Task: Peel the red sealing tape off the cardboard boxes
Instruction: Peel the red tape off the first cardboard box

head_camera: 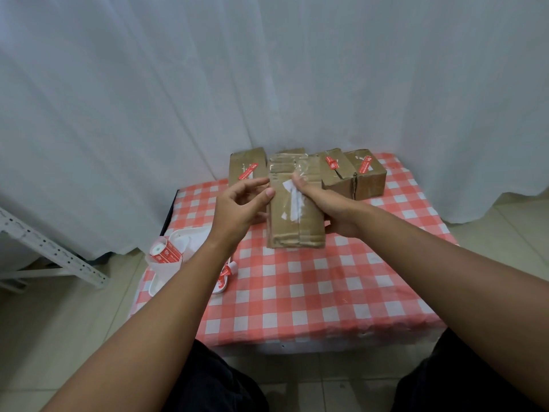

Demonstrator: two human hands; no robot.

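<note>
Brown box [294,203] held up over the middle of the table [312,292], crinkly, with shiny clear tape and a torn white patch. Right hand [329,206] wrapped round its side, thumb on top. Left hand [240,206] loose and open, fingertips touching its edge.

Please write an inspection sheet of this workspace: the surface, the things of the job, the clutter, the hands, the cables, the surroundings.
Surface: red and white checked tablecloth on a small table.
Job's things: held cardboard box shows clear tape and a white label, no red tape on the visible face; left box and two right boxes at the back each carry a red tape strip.
Clutter: white tray at the table's left edge with a red tape roll and peeled strips.
Hands: left hand open beside the box; right hand holds it.
Cables: nothing seen.
Surroundings: white curtain, tiled floor, metal rack to the left.
</note>
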